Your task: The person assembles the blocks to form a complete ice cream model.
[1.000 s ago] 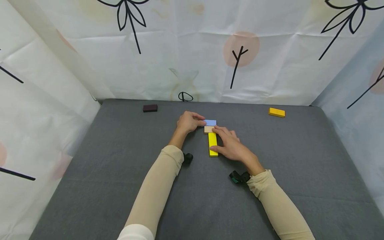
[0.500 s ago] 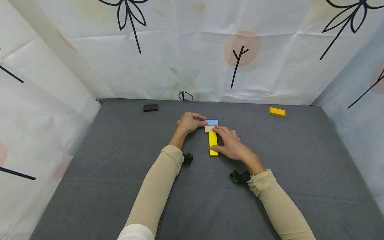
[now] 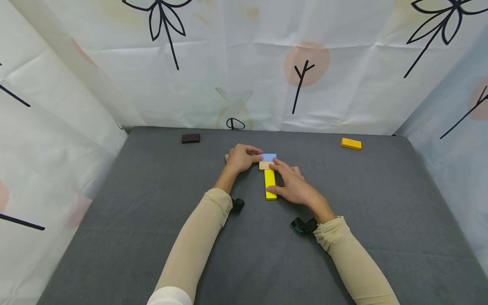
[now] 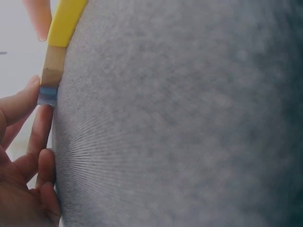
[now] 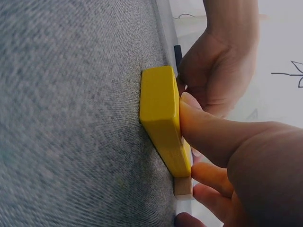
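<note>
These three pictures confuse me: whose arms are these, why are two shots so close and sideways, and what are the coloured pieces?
No machine here: a person works with two bare hands and wears three cameras. The wide picture comes from the head, looking down at a grey padded surface walled by printed sheets. The other two come from small cameras on the wrists, which is why they look tilted and very near.

In the middle three flat blocks lie end to end: a blue block farthest, a tan block, then a long yellow block. The left hand pinches the blue block with its fingers. The right hand holds the long yellow block by its side, thumb against it.

Away from the hands lie a dark block and an orange-yellow block.
</note>
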Motion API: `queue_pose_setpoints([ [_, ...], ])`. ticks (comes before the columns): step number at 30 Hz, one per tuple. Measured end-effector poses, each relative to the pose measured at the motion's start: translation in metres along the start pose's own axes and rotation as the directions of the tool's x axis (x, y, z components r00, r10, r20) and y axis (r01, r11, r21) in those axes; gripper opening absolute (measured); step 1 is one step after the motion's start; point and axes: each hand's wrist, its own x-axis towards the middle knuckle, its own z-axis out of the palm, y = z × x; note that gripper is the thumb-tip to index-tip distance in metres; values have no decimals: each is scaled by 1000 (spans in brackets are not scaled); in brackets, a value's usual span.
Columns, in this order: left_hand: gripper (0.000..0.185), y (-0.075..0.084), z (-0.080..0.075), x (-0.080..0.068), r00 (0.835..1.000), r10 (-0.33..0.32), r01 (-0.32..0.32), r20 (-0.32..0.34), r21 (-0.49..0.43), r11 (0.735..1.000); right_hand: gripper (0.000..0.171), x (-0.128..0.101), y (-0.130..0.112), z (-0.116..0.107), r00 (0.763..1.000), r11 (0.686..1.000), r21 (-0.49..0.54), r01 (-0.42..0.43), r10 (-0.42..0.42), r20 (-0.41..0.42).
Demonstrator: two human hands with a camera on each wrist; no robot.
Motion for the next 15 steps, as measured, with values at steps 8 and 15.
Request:
queue_pose_setpoints([
  [8, 29, -1, -6, -5, 995, 96, -96, -2, -9, 995, 71, -1, -1, 0, 1000, 1000, 7, 16, -16, -8],
  [15, 51, -3, -22, -9, 972, 218, -203, -86, 156, 967, 72, -2, 0, 0, 1000, 1000, 8, 21, -21, -11],
])
